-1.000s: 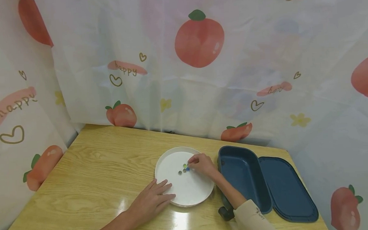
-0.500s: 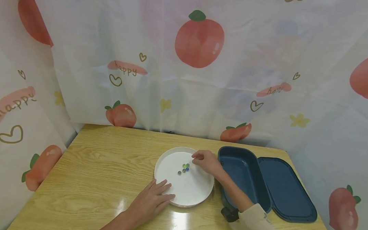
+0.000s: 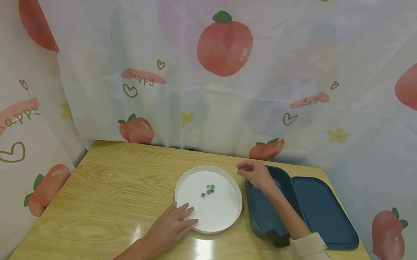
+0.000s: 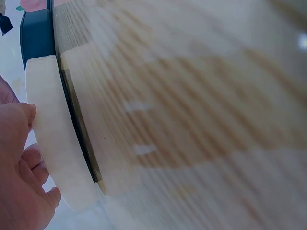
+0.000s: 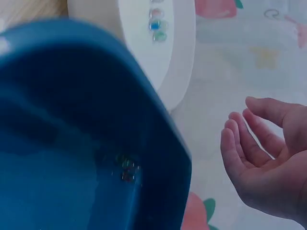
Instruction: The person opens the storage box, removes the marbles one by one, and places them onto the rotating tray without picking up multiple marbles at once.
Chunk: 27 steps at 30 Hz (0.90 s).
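A white round plate (image 3: 216, 219) with a raised rim lies on the table, with several glass marbles (image 3: 208, 192) grouped near its middle. My left hand (image 3: 167, 227) rests at the plate's near left rim, fingers spread over the edge. In the left wrist view its fingertips (image 4: 29, 112) touch the plate's side. My right hand (image 3: 256, 174) is raised over the far left corner of a dark blue box (image 3: 264, 213). Its fingers are loosely bent towards the thumb in the right wrist view, and nothing shows between them. Several marbles (image 5: 128, 167) lie in that box's corner.
A flat blue lid (image 3: 332, 217) lies to the right of the box, partly behind the right forearm. A wood-grain table (image 3: 103, 196) bears everything. White fruit-print sheeting (image 3: 179, 92) hangs behind and at both sides. A small black device (image 3: 281, 239) sits below the right forearm.
My right hand has left the marbles on the plate and moved right and back, over the box's far corner. The left hand and the plate's marbles stay where they were.
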Tool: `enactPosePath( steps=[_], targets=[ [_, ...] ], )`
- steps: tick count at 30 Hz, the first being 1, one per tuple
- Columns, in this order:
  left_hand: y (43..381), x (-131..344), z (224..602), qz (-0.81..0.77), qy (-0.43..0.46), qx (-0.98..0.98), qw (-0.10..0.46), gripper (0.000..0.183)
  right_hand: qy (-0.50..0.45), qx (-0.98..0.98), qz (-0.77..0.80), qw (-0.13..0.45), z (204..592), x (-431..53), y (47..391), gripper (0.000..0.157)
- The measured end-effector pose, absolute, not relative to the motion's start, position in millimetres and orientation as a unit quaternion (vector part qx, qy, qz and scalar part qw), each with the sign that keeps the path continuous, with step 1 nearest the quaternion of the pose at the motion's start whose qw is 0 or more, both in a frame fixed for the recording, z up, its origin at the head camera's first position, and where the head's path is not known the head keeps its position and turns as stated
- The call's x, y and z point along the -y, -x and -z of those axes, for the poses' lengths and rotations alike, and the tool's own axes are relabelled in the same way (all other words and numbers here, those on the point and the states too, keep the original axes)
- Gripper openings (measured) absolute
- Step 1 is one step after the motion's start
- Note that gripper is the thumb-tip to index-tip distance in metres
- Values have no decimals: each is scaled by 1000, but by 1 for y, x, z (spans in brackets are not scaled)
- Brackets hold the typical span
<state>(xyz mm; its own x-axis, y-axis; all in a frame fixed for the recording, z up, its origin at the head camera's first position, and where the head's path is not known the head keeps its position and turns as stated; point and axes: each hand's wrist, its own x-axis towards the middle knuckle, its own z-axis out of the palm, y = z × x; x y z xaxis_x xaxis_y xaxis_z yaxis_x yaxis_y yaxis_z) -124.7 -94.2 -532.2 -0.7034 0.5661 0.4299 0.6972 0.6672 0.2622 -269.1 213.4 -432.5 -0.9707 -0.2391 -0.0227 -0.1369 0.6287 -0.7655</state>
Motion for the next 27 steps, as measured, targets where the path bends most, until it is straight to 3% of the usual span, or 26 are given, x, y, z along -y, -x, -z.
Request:
enactPosePath(
  steps=[11, 18, 27],
  targets=[
    [125, 95, 532, 208, 352, 899, 155, 23, 85, -892, 434, 91, 434, -254, 276, 34],
    [126, 94, 534, 199, 352, 902, 150, 23, 82, -898, 418, 112, 444, -271, 287, 31],
    [126, 94, 534, 202, 351, 903, 146, 23, 85, -879, 434, 177, 456, -287, 299, 35]
  ],
)
